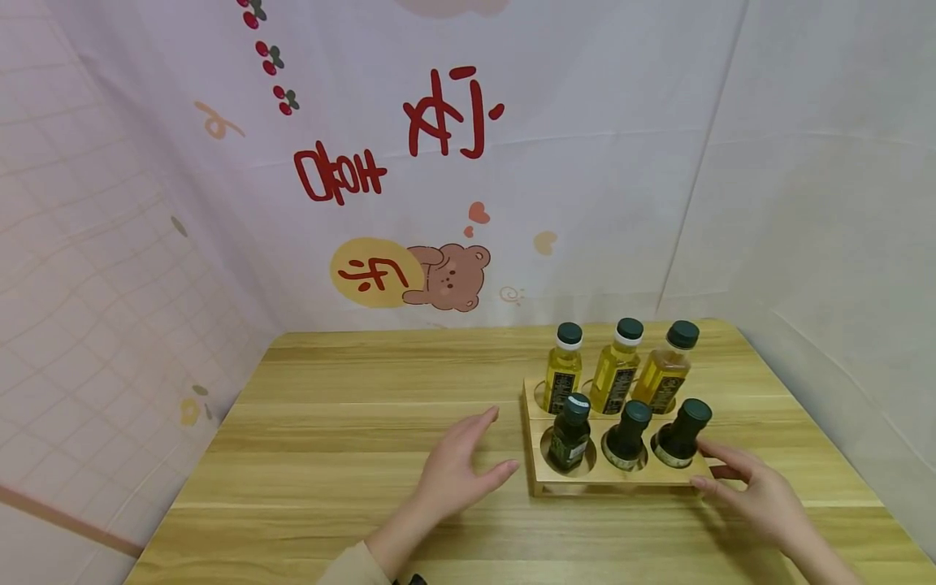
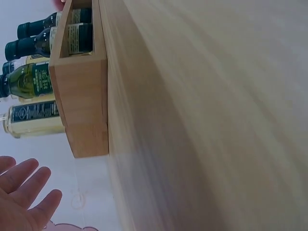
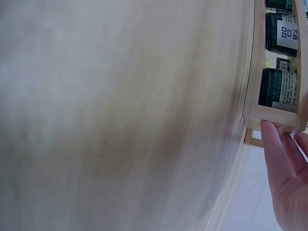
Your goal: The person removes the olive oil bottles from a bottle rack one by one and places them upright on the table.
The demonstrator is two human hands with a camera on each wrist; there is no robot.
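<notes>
A two-tier wooden bottle rack [image 1: 614, 478] stands on the right part of the table, bottles set in its round holes. Its front row holds three dark green bottles, including the left one [image 1: 569, 443]; three taller bottles of yellow oil [image 1: 614, 378] with green caps stand behind. My left hand [image 1: 461, 465] hovers left of the rack, fingers spread and apart from it; the left wrist view shows that hand [image 2: 24, 202] holding nothing. At the rack's right end, my right hand [image 1: 753, 491] rests thumb and fingers by the front corner. In the right wrist view, extended fingertips touch the rack's end panel [image 3: 274, 115].
The wood-grain table [image 1: 351, 455] extends left and in front of the rack. A white printed cloth [image 1: 585, 162] hangs behind it, with red characters and a cartoon bear [image 1: 453, 278]. More pale cloth hangs along the left and right sides.
</notes>
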